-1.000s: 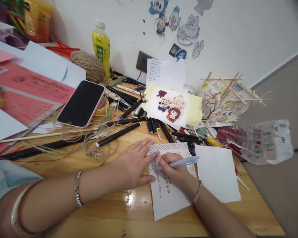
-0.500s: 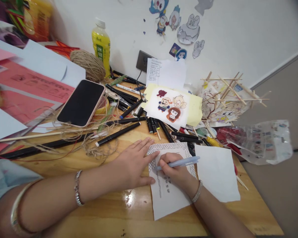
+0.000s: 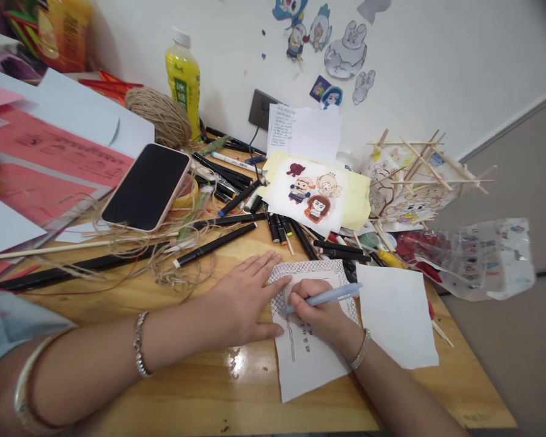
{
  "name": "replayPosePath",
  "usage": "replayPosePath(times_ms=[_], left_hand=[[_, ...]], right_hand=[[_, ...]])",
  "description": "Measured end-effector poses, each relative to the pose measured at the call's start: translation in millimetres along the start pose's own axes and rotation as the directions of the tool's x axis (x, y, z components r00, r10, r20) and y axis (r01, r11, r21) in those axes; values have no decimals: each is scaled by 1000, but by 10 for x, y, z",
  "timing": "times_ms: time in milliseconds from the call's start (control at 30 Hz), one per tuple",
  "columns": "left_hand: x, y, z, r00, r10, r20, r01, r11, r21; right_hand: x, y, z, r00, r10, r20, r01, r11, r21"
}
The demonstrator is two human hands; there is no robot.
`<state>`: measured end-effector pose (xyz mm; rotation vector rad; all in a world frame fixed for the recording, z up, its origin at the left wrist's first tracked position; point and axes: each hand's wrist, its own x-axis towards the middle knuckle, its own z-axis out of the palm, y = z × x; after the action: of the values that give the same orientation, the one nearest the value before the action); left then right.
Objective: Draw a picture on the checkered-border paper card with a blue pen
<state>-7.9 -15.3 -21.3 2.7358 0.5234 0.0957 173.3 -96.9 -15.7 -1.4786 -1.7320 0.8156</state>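
Note:
A white sheet of paper [image 3: 307,376] lies at the front of the wooden table, with a crosshatched border along its top and sides, wavy lines at its left and a few handwritten characters. My right hand [image 3: 321,309] grips a light blue pen [image 3: 332,295], its tip low on the left part of the sheet. The tip is partly hidden by my fingers. Flat on the table and the sheet's left edge rests my left hand [image 3: 250,300], fingers spread, holding nothing. Touching the sheet's right side is a second, blank sheet [image 3: 398,315].
Black markers [image 3: 216,244] are scattered behind my hands, with tangled twine [image 3: 173,270] and a phone [image 3: 146,187] to the left. A drink bottle [image 3: 183,85] and a twine ball [image 3: 159,115] stand farther back. Drawn characters [image 3: 316,191] and a stick frame [image 3: 414,179] sit behind.
The pen has tilted slightly in my right hand, its rear end shifting a little left and down. My left hand stays in place; the whole view has shifted slightly.

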Motion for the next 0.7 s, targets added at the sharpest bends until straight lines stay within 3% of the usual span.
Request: replayPosePath(times_ms=[333, 700], left_hand=[[-4, -10, 4, 1000, -1, 9, 1, 1000, 10], [2, -4, 13, 1000, 3, 18, -3, 1000, 18]], right_hand=[[-9, -7, 6, 1000, 1, 2, -1, 999, 37], [-14, -17, 6, 996, 17, -84, -14, 999, 31]])
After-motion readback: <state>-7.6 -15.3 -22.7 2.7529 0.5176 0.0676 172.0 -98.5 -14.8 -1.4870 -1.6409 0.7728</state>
